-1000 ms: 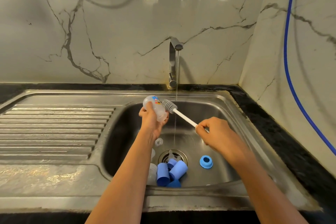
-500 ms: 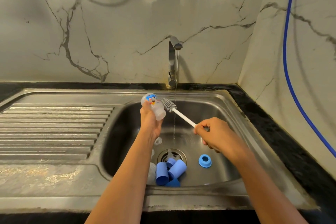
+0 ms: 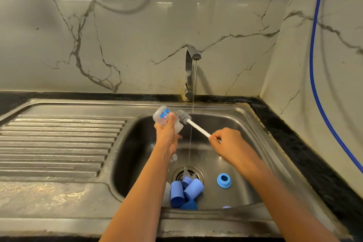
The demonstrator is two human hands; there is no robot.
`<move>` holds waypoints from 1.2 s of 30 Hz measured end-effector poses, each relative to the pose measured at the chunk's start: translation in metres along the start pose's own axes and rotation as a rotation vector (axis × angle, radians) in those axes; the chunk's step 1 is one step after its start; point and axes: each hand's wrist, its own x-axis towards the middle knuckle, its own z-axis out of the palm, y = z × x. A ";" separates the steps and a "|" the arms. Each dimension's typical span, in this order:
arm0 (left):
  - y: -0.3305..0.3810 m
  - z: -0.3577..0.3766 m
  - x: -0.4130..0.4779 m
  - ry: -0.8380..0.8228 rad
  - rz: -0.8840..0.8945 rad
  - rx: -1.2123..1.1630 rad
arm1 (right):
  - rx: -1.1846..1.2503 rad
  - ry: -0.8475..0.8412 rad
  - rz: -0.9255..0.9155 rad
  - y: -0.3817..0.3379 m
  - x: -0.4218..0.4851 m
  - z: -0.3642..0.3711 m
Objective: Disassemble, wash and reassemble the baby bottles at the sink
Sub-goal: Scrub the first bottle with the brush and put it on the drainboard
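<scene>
My left hand [image 3: 167, 135] grips a clear baby bottle [image 3: 163, 117] with a blue sticker, held tilted over the sink basin [image 3: 137, 155]. My right hand [image 3: 224, 143] holds the white handle of a bottle brush [image 3: 184, 116]; its grey bristle head lies just outside the bottle's mouth, beside my left thumb. A thin stream runs from the tap [image 3: 189, 72] just right of the brush head. On the basin floor lie blue caps [image 3: 177, 192] near the drain, a blue collar ring [image 3: 224, 180] and clear teats [image 3: 173, 157].
A ribbed steel drainboard [image 3: 59, 143] stretches to the left of the basin. Black counter edging [image 3: 294, 143] runs along the marble walls. A blue hose [image 3: 314, 65] hangs down the right wall.
The bottle has turned in my left hand, so its sticker faces up more. The brush head stays at the bottle's mouth. Both hands shifted only slightly.
</scene>
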 end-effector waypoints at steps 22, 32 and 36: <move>-0.008 -0.007 0.005 -0.050 0.052 0.010 | -0.214 0.020 0.016 0.008 -0.013 0.004; 0.003 0.019 0.009 -0.318 -0.141 0.194 | -0.308 0.055 0.186 0.025 -0.001 -0.004; 0.003 0.037 0.025 -0.244 -0.102 0.281 | -0.277 0.090 0.201 0.031 0.002 -0.007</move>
